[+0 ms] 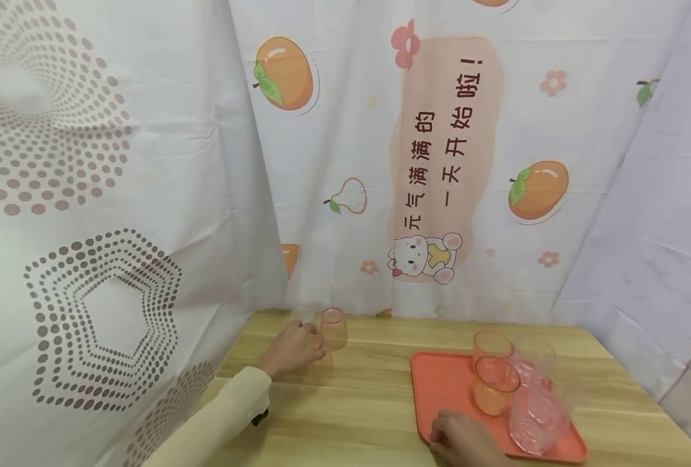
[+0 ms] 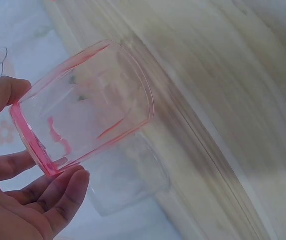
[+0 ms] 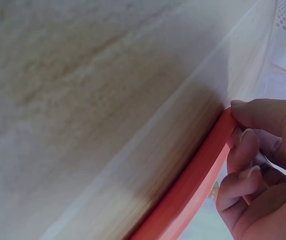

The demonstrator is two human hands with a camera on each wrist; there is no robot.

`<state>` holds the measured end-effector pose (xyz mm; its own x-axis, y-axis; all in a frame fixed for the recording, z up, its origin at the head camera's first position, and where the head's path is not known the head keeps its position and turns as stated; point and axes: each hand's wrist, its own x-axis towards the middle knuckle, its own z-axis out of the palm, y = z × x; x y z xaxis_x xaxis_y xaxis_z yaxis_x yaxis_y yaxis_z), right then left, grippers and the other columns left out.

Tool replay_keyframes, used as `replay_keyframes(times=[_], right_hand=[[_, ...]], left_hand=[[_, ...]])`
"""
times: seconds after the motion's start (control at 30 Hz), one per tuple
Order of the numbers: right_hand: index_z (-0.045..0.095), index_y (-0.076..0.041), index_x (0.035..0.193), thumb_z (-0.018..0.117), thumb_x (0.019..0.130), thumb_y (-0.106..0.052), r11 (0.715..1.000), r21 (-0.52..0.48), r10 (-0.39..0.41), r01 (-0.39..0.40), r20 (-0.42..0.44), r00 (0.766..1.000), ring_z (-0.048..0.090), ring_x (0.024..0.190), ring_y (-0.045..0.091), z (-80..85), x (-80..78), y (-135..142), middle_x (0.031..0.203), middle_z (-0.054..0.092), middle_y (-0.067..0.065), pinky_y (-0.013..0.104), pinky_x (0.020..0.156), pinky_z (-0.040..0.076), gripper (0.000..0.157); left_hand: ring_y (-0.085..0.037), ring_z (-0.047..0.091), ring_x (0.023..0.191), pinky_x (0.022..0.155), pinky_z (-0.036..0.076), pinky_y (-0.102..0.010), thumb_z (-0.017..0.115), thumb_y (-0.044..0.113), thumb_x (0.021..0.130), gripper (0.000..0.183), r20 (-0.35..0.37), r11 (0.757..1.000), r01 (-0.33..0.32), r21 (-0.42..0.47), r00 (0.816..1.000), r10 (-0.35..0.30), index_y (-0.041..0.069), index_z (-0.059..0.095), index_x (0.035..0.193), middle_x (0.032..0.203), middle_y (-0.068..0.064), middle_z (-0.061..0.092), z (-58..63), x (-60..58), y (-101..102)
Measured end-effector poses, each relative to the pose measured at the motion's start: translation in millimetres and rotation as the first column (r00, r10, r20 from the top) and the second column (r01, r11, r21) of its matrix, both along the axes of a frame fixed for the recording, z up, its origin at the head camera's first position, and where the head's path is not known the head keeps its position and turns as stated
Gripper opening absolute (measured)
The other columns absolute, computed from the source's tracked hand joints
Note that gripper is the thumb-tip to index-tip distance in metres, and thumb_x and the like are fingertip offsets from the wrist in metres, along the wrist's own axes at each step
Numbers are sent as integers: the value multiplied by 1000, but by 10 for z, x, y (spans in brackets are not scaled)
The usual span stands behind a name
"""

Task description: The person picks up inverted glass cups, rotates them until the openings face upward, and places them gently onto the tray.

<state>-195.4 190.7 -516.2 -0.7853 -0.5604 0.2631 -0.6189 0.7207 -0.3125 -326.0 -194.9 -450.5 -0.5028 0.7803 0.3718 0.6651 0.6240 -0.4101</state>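
Observation:
My left hand point(image 1: 295, 348) is at the far left of the table. In the left wrist view, its thumb and fingers grip a clear pink-tinted cup point(image 2: 90, 107) by the thick pink base, with the rim turned toward the tabletop. A colourless cup point(image 2: 130, 177) shows behind it. Right beside this hand in the head view stands an orange-pink cup point(image 1: 335, 331). My right hand point(image 1: 464, 438) is at the near left corner of a red tray point(image 1: 438, 383). In the right wrist view, thumb and curled fingers pinch the tray's raised edge.
On the tray are an orange cup point(image 1: 496, 389), a pink-rimmed cup point(image 1: 491, 344) behind it, a colourless cup point(image 1: 536, 350) and clear pink cups point(image 1: 538, 425) at the right. A patterned curtain point(image 1: 345, 130) hangs along the wooden table's point(image 1: 374, 389) back edge.

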Motion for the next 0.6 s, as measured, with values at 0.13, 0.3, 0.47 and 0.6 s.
replay_keyframes(times=[0.13, 0.3, 0.47, 0.6], right_hand=[[57, -29, 68, 77, 75, -19, 1000, 10, 7, -7, 2, 1000, 37, 60, -5, 5, -12, -10, 70, 41, -21, 20, 51, 34, 24], [56, -28, 68, 77, 74, -18, 1000, -2, 18, -19, -3, 1000, 37, 59, -4, 17, -4, 3, 69, 40, -20, 20, 50, 33, 25], [56, -29, 68, 77, 74, -18, 1000, -3, 23, -23, -23, 999, 37, 59, -5, 23, -10, -8, 69, 40, -21, 19, 51, 33, 24], [56, -29, 68, 77, 73, -17, 999, -10, 41, -41, -32, 999, 37, 59, -5, 25, -14, -5, 69, 40, -20, 19, 51, 34, 25]], left_hand=[[-15, 50, 72, 63, 42, -30, 68, 35, 80, 17, 319, 948, -210, 240, 939, 127, 18, 64, 80, 83, 2, 60, 11, 69, 71], [-14, 51, 78, 64, 45, -30, 71, 44, 77, 41, 529, 833, -390, 394, 837, 142, 11, 66, 99, 89, -1, 57, 23, 163, 188], [-11, 54, 78, 63, 46, -27, 70, 47, 78, 36, 522, 836, -366, 409, 845, 114, 17, 65, 98, 93, 3, 59, -14, 220, 240], [-9, 56, 74, 61, 46, -25, 70, 46, 78, 35, 515, 838, -331, 434, 854, 70, 17, 65, 96, 89, 4, 62, -42, 240, 303]])
